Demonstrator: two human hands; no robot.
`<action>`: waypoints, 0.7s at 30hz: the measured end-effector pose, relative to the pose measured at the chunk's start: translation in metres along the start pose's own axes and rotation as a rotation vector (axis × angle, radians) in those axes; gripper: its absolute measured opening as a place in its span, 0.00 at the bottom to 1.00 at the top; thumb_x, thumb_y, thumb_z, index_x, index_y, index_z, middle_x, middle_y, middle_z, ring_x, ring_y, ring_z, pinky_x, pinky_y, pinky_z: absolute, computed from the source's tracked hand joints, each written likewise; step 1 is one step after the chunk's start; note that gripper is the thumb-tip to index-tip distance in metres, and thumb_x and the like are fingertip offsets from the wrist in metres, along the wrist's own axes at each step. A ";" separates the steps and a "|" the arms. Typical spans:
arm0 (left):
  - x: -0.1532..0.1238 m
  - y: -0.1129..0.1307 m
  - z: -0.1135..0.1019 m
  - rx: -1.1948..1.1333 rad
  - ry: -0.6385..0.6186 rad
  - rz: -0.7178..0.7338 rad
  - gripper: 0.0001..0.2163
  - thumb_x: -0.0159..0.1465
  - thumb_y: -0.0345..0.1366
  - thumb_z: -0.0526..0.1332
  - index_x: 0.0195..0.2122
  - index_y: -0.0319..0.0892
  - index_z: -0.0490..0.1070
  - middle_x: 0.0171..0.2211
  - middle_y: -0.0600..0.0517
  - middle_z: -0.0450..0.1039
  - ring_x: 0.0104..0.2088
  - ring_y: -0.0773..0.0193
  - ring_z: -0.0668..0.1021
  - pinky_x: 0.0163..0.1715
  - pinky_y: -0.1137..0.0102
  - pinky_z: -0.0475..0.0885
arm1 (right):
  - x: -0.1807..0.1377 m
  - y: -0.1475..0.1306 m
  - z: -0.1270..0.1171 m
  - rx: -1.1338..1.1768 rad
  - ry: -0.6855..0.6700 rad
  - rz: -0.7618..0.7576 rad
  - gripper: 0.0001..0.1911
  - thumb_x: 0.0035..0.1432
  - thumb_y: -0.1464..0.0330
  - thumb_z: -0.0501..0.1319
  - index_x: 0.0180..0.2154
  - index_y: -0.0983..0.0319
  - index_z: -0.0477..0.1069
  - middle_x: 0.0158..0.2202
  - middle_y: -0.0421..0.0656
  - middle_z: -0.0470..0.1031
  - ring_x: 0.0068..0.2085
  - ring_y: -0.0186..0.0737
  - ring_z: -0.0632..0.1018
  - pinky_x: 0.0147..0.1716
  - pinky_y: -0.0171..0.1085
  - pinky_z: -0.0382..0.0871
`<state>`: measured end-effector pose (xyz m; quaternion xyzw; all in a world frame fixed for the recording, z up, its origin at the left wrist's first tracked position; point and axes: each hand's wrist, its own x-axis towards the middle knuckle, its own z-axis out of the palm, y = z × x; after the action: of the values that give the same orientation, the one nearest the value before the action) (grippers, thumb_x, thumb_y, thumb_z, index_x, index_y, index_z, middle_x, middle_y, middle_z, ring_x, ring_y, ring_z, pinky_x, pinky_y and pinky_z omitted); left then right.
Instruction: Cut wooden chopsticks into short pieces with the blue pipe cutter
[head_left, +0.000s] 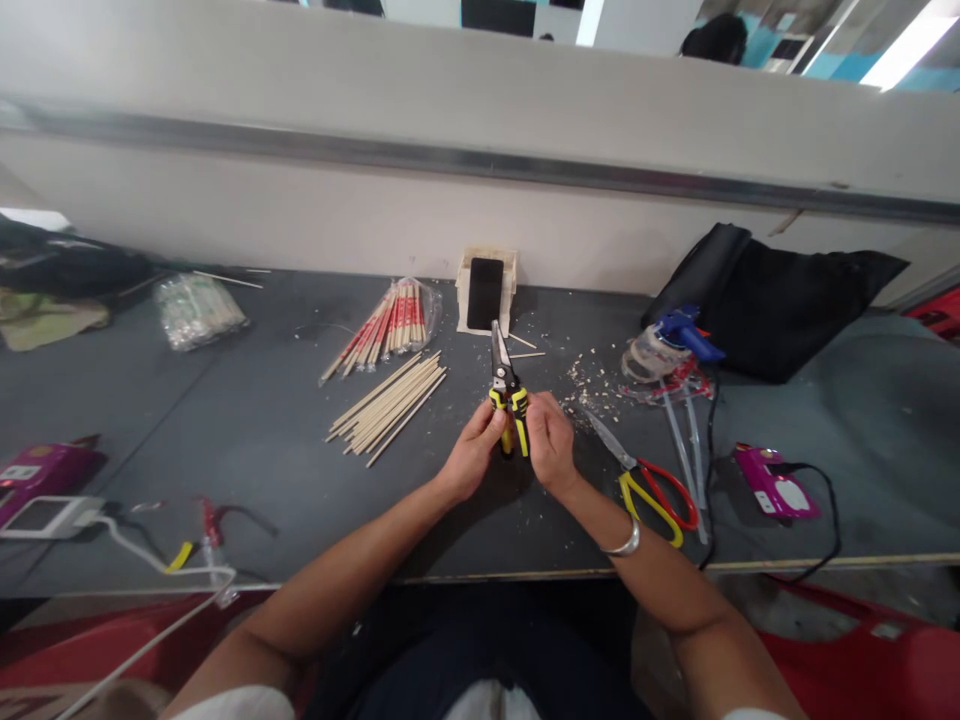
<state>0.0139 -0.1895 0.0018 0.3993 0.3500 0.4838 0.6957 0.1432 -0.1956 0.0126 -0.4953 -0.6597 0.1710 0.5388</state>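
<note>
A pair of yellow-and-black pruning shears is held over the table, blades pointing away from me and close together. My left hand is closed around its left handle, and my right hand grips the right one. Left of the shears lies a loose pile of bare wooden sticks. Behind that pile are chopsticks in red-printed wrappers. Just beyond the blade tips, a dark phone leans upright on a small pale stick-built stand. Large scissors with red and yellow handles lie right of my right hand.
Wood chips are scattered right of the shears. A blue glue gun, clear glue sticks, a black bag and a purple box stand on the right. Far left are a plastic-wrapped bundle, another purple box and cables.
</note>
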 end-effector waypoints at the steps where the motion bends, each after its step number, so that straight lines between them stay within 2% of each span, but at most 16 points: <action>1: 0.000 0.001 0.000 -0.019 -0.006 -0.009 0.25 0.55 0.60 0.71 0.45 0.46 0.76 0.31 0.55 0.73 0.33 0.63 0.74 0.36 0.69 0.72 | 0.004 0.001 -0.003 0.027 0.007 0.018 0.24 0.72 0.53 0.46 0.44 0.58 0.77 0.39 0.47 0.80 0.42 0.44 0.79 0.46 0.44 0.75; 4: -0.001 0.006 0.001 -0.041 -0.023 -0.046 0.25 0.54 0.59 0.72 0.43 0.46 0.76 0.28 0.56 0.70 0.28 0.66 0.71 0.31 0.70 0.70 | 0.012 0.005 -0.006 0.166 0.031 0.201 0.26 0.70 0.49 0.48 0.42 0.58 0.77 0.33 0.44 0.79 0.35 0.41 0.78 0.36 0.40 0.75; 7: -0.002 0.010 -0.001 -0.008 -0.016 -0.113 0.24 0.55 0.61 0.69 0.38 0.45 0.74 0.26 0.56 0.69 0.26 0.66 0.70 0.27 0.70 0.67 | 0.013 0.005 -0.004 0.303 -0.047 0.354 0.25 0.65 0.46 0.55 0.38 0.59 0.78 0.25 0.39 0.75 0.25 0.37 0.73 0.24 0.37 0.71; 9: -0.001 0.011 -0.003 0.033 -0.008 -0.119 0.25 0.52 0.59 0.72 0.39 0.45 0.73 0.29 0.55 0.71 0.28 0.65 0.72 0.28 0.70 0.67 | 0.011 0.002 -0.003 0.349 -0.102 0.372 0.22 0.61 0.47 0.61 0.39 0.58 0.78 0.26 0.38 0.76 0.24 0.36 0.74 0.23 0.36 0.71; 11: -0.002 0.013 -0.003 0.079 -0.017 -0.094 0.28 0.45 0.51 0.78 0.43 0.45 0.72 0.33 0.55 0.74 0.33 0.64 0.74 0.34 0.70 0.68 | 0.010 -0.003 -0.003 0.377 -0.117 0.365 0.19 0.58 0.49 0.65 0.40 0.57 0.77 0.29 0.39 0.79 0.25 0.37 0.76 0.25 0.37 0.74; 13: -0.003 0.015 -0.002 0.125 -0.030 -0.081 0.32 0.41 0.43 0.79 0.47 0.45 0.70 0.36 0.55 0.74 0.37 0.62 0.75 0.38 0.69 0.69 | 0.010 -0.006 -0.003 0.398 -0.120 0.361 0.18 0.56 0.50 0.66 0.38 0.57 0.77 0.30 0.39 0.81 0.27 0.37 0.78 0.27 0.36 0.76; 18: -0.005 0.018 0.002 0.234 -0.017 -0.094 0.26 0.44 0.38 0.72 0.44 0.42 0.68 0.32 0.56 0.70 0.33 0.65 0.72 0.34 0.70 0.66 | 0.016 -0.006 -0.005 0.397 -0.133 0.414 0.20 0.53 0.49 0.67 0.33 0.58 0.73 0.24 0.37 0.77 0.20 0.33 0.75 0.16 0.31 0.68; 21: -0.004 0.019 0.002 0.299 -0.007 -0.108 0.23 0.43 0.37 0.69 0.42 0.42 0.68 0.31 0.57 0.69 0.31 0.67 0.70 0.32 0.71 0.64 | 0.018 -0.004 -0.006 0.326 -0.097 0.403 0.19 0.53 0.49 0.66 0.32 0.58 0.72 0.24 0.38 0.78 0.20 0.34 0.75 0.16 0.31 0.67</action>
<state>0.0073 -0.1899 0.0199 0.4809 0.4367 0.3869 0.6545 0.1480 -0.1840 0.0275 -0.5146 -0.5366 0.4024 0.5342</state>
